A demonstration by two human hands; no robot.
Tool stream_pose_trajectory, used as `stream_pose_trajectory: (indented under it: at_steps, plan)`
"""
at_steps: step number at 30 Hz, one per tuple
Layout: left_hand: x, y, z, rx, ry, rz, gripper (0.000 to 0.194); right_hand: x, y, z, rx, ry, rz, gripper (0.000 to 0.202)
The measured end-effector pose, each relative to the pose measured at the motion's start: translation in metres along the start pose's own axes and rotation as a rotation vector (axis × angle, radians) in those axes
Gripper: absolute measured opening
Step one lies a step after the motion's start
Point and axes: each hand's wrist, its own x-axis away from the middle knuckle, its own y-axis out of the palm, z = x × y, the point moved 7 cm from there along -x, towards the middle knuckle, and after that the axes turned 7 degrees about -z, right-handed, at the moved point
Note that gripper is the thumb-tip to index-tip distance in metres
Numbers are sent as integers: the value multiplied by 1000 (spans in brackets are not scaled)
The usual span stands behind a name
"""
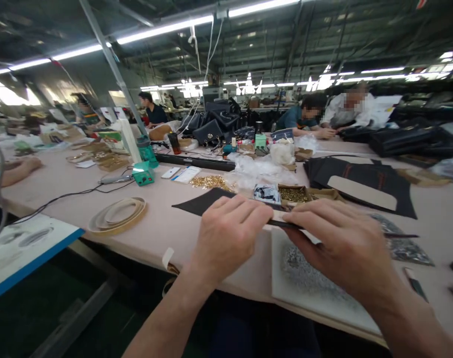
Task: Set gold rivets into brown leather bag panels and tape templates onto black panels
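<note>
Both my hands grip a thin black leather-like panel (200,200) above the table's front part. My left hand (229,228) is closed on it, with the fingers over its near edge. My right hand (340,243) pinches the same edge a little further right, thumb underneath. A small pale strip shows between the two hands; whether it belongs to the panel I cannot tell. Below my right hand lies a whitish slab (282,281) with a worn, speckled grey surface. Just beyond the hands are a box of small brass-coloured parts (293,194) and a black-and-white packet (266,194).
Loose gold-coloured pieces (210,181) lie behind the panel. Leftward are a coiled tan strip (136,219), a green control box (143,174) and a corded tool (116,179). Black panels (364,174) are stacked right. Co-workers sit across the table; another person's arm (15,171) rests far left.
</note>
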Motion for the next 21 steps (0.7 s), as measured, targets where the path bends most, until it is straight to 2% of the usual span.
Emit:
stream_pose_trajectory:
  at_steps: [2,6,10,13,17,19,21]
  plan:
    - [21,21,-12,31,-42,-4,22,6,28,-10,-9,29,-66,13]
    - [82,81,-33,110,-167,-42,30,44,103,-30,-15,129,-198,7]
    - [139,130,-43,95,-269,-191,32,81,160,-52,-68,214,-243,10]
    - [166,147,-46,106,-292,-283,33,96,182,-66,-103,253,-285,13]
    - [185,160,-52,147,-318,-333,33,103,196,-75,-132,291,-362,13]
    - [192,167,-56,168,-326,-333,32,106,201,-79,-167,304,-400,15]
    - [198,169,-60,212,-322,-269,32,108,207,-83,-207,319,-444,16]
